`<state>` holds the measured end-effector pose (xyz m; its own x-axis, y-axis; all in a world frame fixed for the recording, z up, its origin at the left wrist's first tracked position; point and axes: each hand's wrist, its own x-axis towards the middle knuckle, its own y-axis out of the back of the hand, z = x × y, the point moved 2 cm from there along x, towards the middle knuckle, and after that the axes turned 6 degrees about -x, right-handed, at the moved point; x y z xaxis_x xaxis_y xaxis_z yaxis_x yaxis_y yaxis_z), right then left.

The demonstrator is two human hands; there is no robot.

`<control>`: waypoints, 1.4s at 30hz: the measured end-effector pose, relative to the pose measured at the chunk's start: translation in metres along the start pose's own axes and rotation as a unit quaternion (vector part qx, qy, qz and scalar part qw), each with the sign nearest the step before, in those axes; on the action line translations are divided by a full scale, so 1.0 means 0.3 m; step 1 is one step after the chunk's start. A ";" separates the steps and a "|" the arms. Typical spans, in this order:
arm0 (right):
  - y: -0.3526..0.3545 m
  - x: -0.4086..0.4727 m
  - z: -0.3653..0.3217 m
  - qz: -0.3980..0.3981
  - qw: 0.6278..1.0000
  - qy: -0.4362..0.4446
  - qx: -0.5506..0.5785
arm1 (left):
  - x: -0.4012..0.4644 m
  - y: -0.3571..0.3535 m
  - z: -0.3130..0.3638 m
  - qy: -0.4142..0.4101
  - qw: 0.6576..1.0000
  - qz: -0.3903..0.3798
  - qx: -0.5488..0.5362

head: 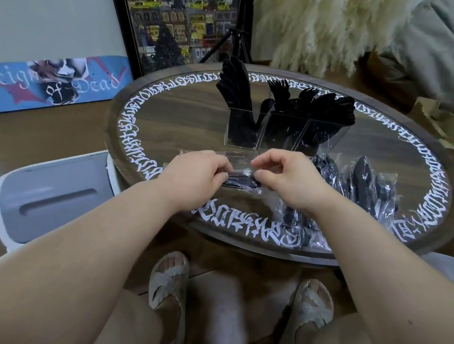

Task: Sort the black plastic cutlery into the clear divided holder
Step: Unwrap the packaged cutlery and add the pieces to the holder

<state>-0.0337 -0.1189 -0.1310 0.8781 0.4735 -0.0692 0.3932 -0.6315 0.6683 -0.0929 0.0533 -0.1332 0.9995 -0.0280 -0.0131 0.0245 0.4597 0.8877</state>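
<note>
Clear holder (pixel 280 132) upright, three compartments (black cutlery (pixel 233 88) inside).

Round table, cluttered room

A dark wooden round table (pixel 170 115) ringed with white lettering sits on a brown wood floor (pixel 42 135). Behind it a framed city picture (pixel 166 17) leans on a pale wall (pixel 41 4), with a black tripod (pixel 234 41) just beside. Left of the table lie a blue skateboard deck (pixel 42 82) and a white-grey stool (pixel 49 198); behind-right, a shaggy cream throw (pixel 319 27).
</note>
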 end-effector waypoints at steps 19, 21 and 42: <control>-0.030 -0.024 -0.031 0.042 0.958 0.123 -0.257 | 0.017 -0.015 0.014 0.042 0.998 0.027 -0.028; -0.028 -0.020 -0.030 0.057 0.958 0.130 -0.249 | 0.015 -0.015 0.021 0.033 0.999 0.025 -0.031; -0.019 -0.026 -0.030 0.054 0.990 0.057 -0.118 | 0.013 -0.016 0.015 0.012 0.999 0.029 -0.009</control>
<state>-0.0452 -0.1134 -0.1278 0.8698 0.4858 0.0866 0.2126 -0.5272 0.8227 -0.0892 0.0472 -0.1354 0.9995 0.0207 0.0258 -0.0326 0.4761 0.8788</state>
